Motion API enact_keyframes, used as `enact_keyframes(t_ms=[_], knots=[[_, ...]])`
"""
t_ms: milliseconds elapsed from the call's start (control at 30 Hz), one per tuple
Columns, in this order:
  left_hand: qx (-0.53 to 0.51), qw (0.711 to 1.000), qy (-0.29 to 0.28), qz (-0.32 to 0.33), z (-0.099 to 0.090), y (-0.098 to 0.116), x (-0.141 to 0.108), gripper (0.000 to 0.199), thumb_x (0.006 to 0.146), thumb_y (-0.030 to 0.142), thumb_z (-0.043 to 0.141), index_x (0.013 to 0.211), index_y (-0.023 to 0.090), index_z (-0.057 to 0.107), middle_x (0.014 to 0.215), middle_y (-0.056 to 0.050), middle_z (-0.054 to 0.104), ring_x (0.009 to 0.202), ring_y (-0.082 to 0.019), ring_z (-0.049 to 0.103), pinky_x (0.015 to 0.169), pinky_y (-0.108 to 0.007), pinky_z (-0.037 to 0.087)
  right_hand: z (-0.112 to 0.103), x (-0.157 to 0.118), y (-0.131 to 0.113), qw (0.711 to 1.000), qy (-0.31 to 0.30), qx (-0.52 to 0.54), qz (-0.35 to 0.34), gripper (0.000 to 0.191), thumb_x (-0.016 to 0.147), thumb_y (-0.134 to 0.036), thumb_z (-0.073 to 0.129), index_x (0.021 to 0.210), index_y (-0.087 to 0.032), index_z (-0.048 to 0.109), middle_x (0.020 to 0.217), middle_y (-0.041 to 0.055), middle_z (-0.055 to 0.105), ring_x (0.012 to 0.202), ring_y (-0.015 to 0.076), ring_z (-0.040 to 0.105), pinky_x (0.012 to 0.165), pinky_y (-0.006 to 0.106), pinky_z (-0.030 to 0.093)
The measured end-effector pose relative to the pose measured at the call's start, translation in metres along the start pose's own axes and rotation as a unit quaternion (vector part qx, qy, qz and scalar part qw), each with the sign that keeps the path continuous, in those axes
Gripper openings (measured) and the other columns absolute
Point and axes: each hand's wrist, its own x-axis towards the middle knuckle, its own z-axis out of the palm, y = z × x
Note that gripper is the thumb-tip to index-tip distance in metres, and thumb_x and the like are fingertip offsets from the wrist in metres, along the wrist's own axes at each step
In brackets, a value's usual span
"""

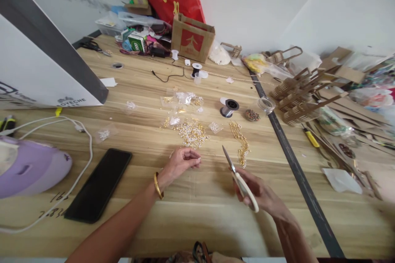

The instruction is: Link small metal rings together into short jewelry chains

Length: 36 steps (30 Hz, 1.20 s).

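My left hand (184,161) is closed in a pinch just in front of a pile of small gold and clear beads (191,132); the tiny bit between its fingertips is too small to name. A thin clear thread seems to hang below it. In my right hand (251,191) is a pair of scissors (245,187) with pale handles, blades pointing up and to the left. Gold chains (240,144) lie beyond that hand. Farther back stand a spool of thread (229,108) and a heap of mixed-colour beads (252,115).
A black phone (99,185) and a purple device (33,168) with a white cable lie at left. Small baskets (299,94) and a yellow cutter (311,137) are at right. Behind stand a paper bag (193,39) and black scissors (92,46).
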Motion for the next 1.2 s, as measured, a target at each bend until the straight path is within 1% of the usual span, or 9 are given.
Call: enact_keyframes(t_ms=[100, 233, 333, 433, 500, 567, 733, 1033, 1200], knots=[[-0.016, 1.0, 0.013, -0.004, 0.0, 0.003, -0.001, 0.025, 0.061, 0.025, 0.078, 0.074, 0.01, 0.062, 0.066, -0.003, 0.068, 0.06, -0.014, 0.065, 0.059, -0.024, 0.05, 0.011, 0.002, -0.003, 0.999, -0.011, -0.033, 0.003, 0.074, 0.071, -0.041, 0.073, 0.135, -0.023, 0.04, 0.083, 0.0013, 0.054, 0.07, 0.0138, 0.054, 0.06, 0.025, 0.045], [-0.035, 0.999, 0.019, 0.002, 0.0, 0.008, -0.004, 0.024, 0.063, 0.025, 0.076, 0.077, 0.01, 0.063, 0.071, -0.006, 0.07, 0.064, -0.015, 0.066, 0.062, -0.025, 0.05, 0.023, 0.005, -0.009, 0.997, -0.019, -0.071, -0.002, 0.075, 0.074, -0.045, 0.07, 0.137, -0.022, 0.036, 0.085, 0.0018, 0.054, 0.072, 0.0147, 0.056, 0.067, 0.029, 0.047], [-0.045, 0.999, 0.026, -0.001, 0.0, 0.009, -0.005, 0.024, 0.063, 0.024, 0.076, 0.078, 0.011, 0.063, 0.072, -0.006, 0.071, 0.066, -0.015, 0.067, 0.063, -0.025, 0.049, 0.028, 0.007, -0.015, 0.995, -0.032, -0.095, 0.004, 0.081, 0.07, -0.051, 0.071, 0.137, -0.021, 0.036, 0.084, 0.0014, 0.054, 0.07, 0.0143, 0.053, 0.068, 0.03, 0.047], [-0.049, 0.998, 0.029, -0.004, 0.0, 0.009, -0.005, 0.025, 0.063, 0.025, 0.076, 0.077, 0.011, 0.062, 0.072, -0.006, 0.071, 0.067, -0.017, 0.068, 0.064, -0.025, 0.049, 0.029, 0.009, -0.02, 0.991, -0.038, -0.129, 0.002, 0.086, 0.064, -0.054, 0.073, 0.135, -0.02, 0.039, 0.091, 0.0035, 0.056, 0.077, 0.0168, 0.053, 0.072, 0.03, 0.046], [-0.053, 0.998, 0.03, -0.005, 0.001, 0.009, -0.005, 0.025, 0.062, 0.025, 0.077, 0.077, 0.011, 0.062, 0.072, -0.006, 0.071, 0.067, -0.017, 0.068, 0.063, -0.025, 0.049, 0.03, 0.01, -0.024, 0.986, -0.025, -0.162, 0.01, 0.083, 0.064, -0.05, 0.074, 0.134, -0.019, 0.042, 0.097, 0.0047, 0.058, 0.083, 0.0188, 0.054, 0.074, 0.029, 0.046], [-0.06, 0.998, 0.029, -0.006, 0.001, 0.009, -0.005, 0.026, 0.062, 0.026, 0.077, 0.077, 0.011, 0.062, 0.073, -0.006, 0.071, 0.066, -0.017, 0.068, 0.062, -0.025, 0.049, 0.032, 0.012, -0.028, 0.978, -0.01, -0.206, 0.023, 0.078, 0.065, -0.043, 0.074, 0.132, -0.019, 0.043, 0.096, 0.004, 0.06, 0.084, 0.0191, 0.055, 0.073, 0.028, 0.046], [-0.067, 0.997, 0.027, -0.001, 0.001, 0.011, -0.005, 0.027, 0.062, 0.027, 0.078, 0.077, 0.011, 0.062, 0.074, -0.006, 0.072, 0.065, -0.016, 0.068, 0.062, -0.024, 0.049, 0.037, 0.02, -0.034, 0.947, 0.015, -0.318, 0.044, 0.069, 0.065, -0.028, 0.072, 0.128, -0.018, 0.047, 0.081, 0.0002, 0.063, 0.068, 0.0155, 0.056, 0.063, 0.024, 0.045], [-0.063, 0.998, 0.022, -0.004, 0.001, 0.009, -0.004, 0.026, 0.063, 0.028, 0.076, 0.078, 0.012, 0.061, 0.077, -0.007, 0.071, 0.066, -0.016, 0.067, 0.062, -0.025, 0.049, 0.043, 0.03, -0.029, 0.924, 0.019, -0.379, -0.055, 0.062, 0.073, -0.027, 0.069, 0.13, -0.023, 0.046, 0.1, 0.006, 0.065, 0.081, 0.0194, 0.063, 0.074, 0.028, 0.049], [-0.068, 0.997, 0.024, -0.004, 0.001, 0.01, -0.004, 0.026, 0.062, 0.026, 0.077, 0.076, 0.013, 0.059, 0.072, -0.003, 0.069, 0.065, -0.015, 0.066, 0.06, -0.024, 0.049, 0.047, 0.034, -0.028, 0.908, 0.033, -0.409, -0.079, 0.054, 0.08, -0.018, 0.06, 0.131, -0.026, 0.044, 0.102, 0.0057, 0.064, 0.08, 0.0175, 0.064, 0.073, 0.026, 0.049]])
